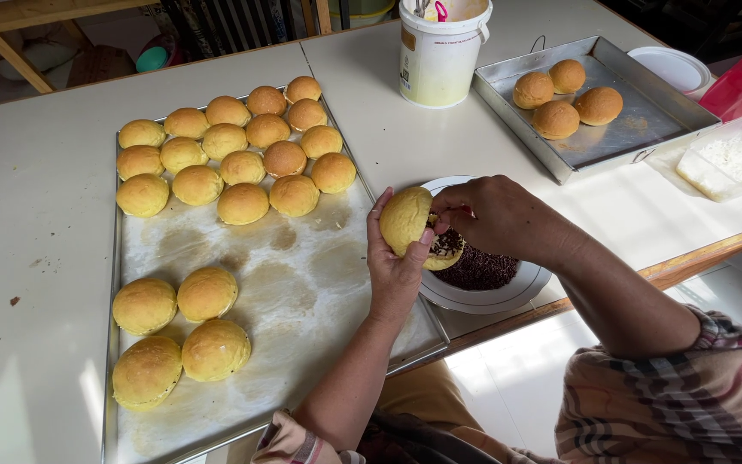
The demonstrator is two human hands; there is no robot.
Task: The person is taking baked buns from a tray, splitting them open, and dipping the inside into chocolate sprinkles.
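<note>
My left hand point(392, 273) holds a split golden bun point(407, 220) over the rim of a white plate point(483, 301) filled with dark chocolate sprinkles point(481, 270). My right hand point(500, 216) has its fingers pinched at the bun's opening, where sprinkles show inside the cut. A large metal baking tray point(302, 283) lined with stained paper lies to the left. It carries several buns point(234, 150) in rows at the far end and a few more buns point(178, 331) at the near left.
A white plastic bucket point(441, 53) stands at the back. A smaller metal tray point(620, 129) to the right holds several buns. A clear container point(736, 163) with white shreds and a white lid point(670, 67) sit at the far right. The table's edge point(689, 262) runs beside my right forearm.
</note>
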